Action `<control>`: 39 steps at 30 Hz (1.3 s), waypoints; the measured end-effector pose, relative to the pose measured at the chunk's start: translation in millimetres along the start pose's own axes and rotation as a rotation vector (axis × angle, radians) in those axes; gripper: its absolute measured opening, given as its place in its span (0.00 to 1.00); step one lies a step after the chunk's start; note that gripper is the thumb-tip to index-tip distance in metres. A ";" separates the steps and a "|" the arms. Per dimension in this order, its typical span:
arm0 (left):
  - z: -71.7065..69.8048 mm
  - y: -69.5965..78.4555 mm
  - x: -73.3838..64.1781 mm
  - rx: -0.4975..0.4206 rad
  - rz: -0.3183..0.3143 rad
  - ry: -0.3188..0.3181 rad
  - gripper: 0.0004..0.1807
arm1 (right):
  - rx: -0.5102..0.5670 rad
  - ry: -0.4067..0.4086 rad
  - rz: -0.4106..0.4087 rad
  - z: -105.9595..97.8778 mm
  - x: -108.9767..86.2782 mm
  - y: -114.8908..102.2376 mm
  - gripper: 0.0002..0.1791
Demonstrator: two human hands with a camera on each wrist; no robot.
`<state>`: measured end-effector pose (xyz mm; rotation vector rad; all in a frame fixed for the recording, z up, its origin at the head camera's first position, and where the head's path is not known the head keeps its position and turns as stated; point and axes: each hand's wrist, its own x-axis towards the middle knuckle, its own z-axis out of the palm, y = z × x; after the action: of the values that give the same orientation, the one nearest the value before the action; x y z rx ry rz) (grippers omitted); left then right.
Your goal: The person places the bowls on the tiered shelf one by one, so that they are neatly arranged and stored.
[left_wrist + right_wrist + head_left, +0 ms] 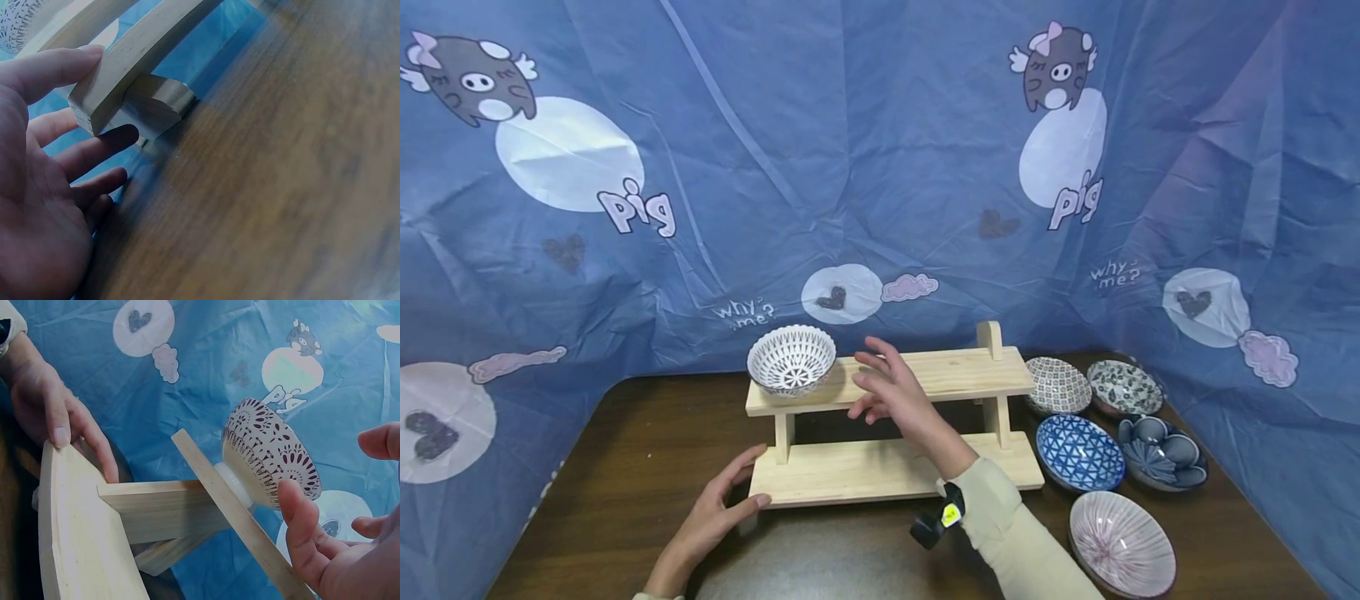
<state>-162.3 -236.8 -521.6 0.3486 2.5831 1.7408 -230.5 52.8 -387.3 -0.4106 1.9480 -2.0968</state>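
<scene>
A two-tier wooden display stand [842, 475] is on the table. On the left end of its upper board sits a white bowl [792, 360] with a dark pattern and scalloped rim. My left hand [711, 512] holds the left end of the lower board, thumb at the front corner and index finger at the back. In the left wrist view, the other fingers of the left hand [50, 181] extend past the board end. Above the upper board, just right of the bowl, my right hand [895, 392] has its fingers spread and loosely bent, holding nothing.
Right of the stand are a checkered bowl [1057, 385], a green leaf-patterned bowl [1125, 387], a blue geometric bowl [1080, 452], a grey-blue petal bowl [1163, 452] and a pinkish streaked bowl [1122, 543]. A wooden upright [989, 340] rises at the upper board's right end. Blue printed cloth [917, 167] hangs behind.
</scene>
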 end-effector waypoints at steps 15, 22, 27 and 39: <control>1.0 -2.1 2.3 -0.015 0.012 -0.008 0.36 | -0.057 0.016 -0.013 -30.2 -35.4 -1.1 0.36; 0.4 -2.5 0.7 -0.012 0.027 0.000 0.35 | -0.068 0.039 -0.025 -50.9 -57.9 1.1 0.37; 1.2 -2.1 0.3 -0.012 0.017 -0.004 0.35 | -0.080 0.069 -0.012 -64.0 -73.4 2.8 0.36; 0.9 -2.1 -0.3 -0.018 0.026 0.002 0.35 | -0.088 0.104 -0.064 -83.6 -101.6 5.4 0.35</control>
<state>-162.2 -236.9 -523.9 0.3821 2.5741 1.7717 -167.0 167.3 -401.9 -0.3934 2.1190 -2.1165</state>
